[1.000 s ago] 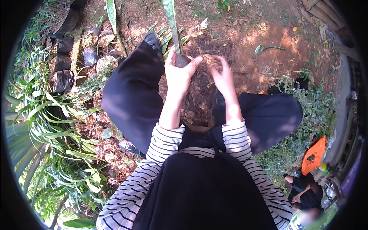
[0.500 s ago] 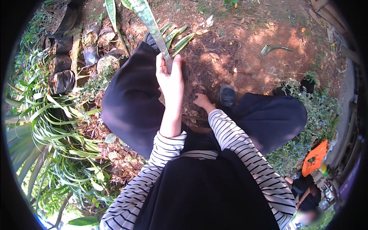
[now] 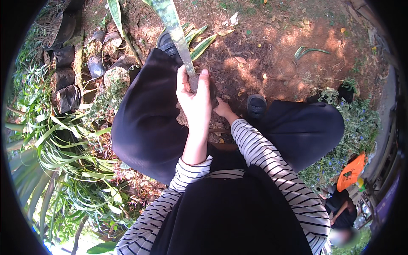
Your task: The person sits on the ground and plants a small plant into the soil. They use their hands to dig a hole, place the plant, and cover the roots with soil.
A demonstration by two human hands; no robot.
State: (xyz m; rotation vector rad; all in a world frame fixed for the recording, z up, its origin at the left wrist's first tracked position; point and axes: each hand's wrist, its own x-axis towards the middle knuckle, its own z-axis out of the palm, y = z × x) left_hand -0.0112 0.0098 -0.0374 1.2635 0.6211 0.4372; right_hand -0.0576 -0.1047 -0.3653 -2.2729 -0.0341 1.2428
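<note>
Head view: gripping a mottled leaf (image 3: 176, 36) near its lower end in the left hand (image 3: 194, 97), clamped between thumb and fingers, with the blade angled away beyond them. Reaching low with the right hand (image 3: 223, 109), just right of the left; cannot tell whether apart or together, with fingertips unclear. Probably steadying the leaf while feeling near the ground; calls for a firm left hold. Note striped leaves (image 3: 204, 46) beyond the left hand, crowding the blade, and a sandal (image 3: 256, 106) right of the right hand, limiting room.

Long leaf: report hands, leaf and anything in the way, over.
Left hand gripping long leaf low down. Right hand close by, fingertip contact unclear. Yellow-edged leaves partly behind it.
</note>
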